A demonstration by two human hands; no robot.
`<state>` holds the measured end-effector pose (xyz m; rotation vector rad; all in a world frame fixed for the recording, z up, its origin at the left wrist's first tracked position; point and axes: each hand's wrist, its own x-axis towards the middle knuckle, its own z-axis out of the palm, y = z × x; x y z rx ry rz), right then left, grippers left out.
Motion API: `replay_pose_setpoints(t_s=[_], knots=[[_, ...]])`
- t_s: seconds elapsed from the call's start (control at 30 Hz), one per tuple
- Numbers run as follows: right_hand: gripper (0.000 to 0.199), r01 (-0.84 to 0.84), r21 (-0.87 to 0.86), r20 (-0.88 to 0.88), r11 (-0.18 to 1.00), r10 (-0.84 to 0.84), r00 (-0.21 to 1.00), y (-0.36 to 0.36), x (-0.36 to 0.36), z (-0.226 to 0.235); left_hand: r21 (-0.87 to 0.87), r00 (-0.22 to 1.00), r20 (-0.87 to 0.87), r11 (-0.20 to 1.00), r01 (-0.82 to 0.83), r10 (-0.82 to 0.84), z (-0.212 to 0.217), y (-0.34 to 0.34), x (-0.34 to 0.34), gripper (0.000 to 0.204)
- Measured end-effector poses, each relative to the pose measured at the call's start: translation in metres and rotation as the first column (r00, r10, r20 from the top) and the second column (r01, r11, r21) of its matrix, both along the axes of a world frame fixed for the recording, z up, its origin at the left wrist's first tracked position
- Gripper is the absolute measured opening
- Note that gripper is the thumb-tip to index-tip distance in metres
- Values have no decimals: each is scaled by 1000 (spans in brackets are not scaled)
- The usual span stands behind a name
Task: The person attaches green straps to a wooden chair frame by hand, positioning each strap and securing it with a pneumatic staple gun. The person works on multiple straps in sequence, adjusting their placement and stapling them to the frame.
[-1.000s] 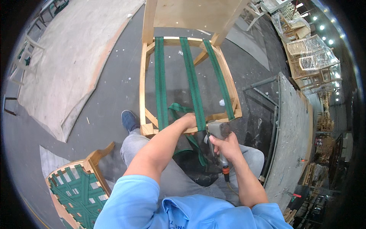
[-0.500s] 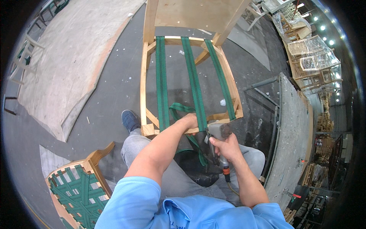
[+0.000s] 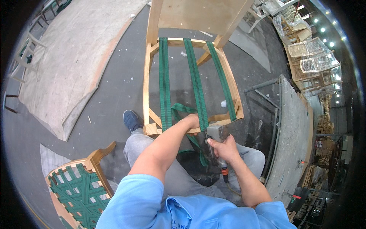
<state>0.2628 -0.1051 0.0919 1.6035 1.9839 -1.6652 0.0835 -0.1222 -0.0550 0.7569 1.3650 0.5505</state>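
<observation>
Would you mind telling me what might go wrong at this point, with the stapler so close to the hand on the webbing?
1. The left hand presses the middle green webbing strap onto the front rail of the wooden chair frame, right beside the nose of the pneumatic staple gun in the right hand; a slip might catch a finger.
2. If the left hand eases, the strap may slacken.
3. The loose webbing tail hanging under the seat could snag.

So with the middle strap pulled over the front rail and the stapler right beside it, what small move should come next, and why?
Probably fire a staple through the middle green strap into the front rail. The left hand pins the strap down on that rail, and the right hand holds the staple gun with its nose at the same spot.
</observation>
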Motion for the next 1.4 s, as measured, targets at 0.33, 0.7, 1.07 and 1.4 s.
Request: replay_pose_setpoints(t_s=[0.33, 0.7, 1.07, 1.4], knots=[[30, -34, 23, -18, 999, 34, 999, -11, -3, -2, 17, 1000, -16, 1000, 3, -2, -4, -1, 0, 32], [41, 287, -125, -386, 950, -313, 868, 17, 118, 79, -39, 908, -292, 953, 301, -299, -10, 3, -9, 26], [36, 371, -277, -542, 886, -463, 701, 21, 199, 73, 474, 656, -585, 857, -201, 477, 74, -82, 44, 28], [40, 289, -326, -600, 900, -434, 673, 13, 200, 82, -339, 427, 125, 443, -830, 896, 12, -59, 120, 60]])
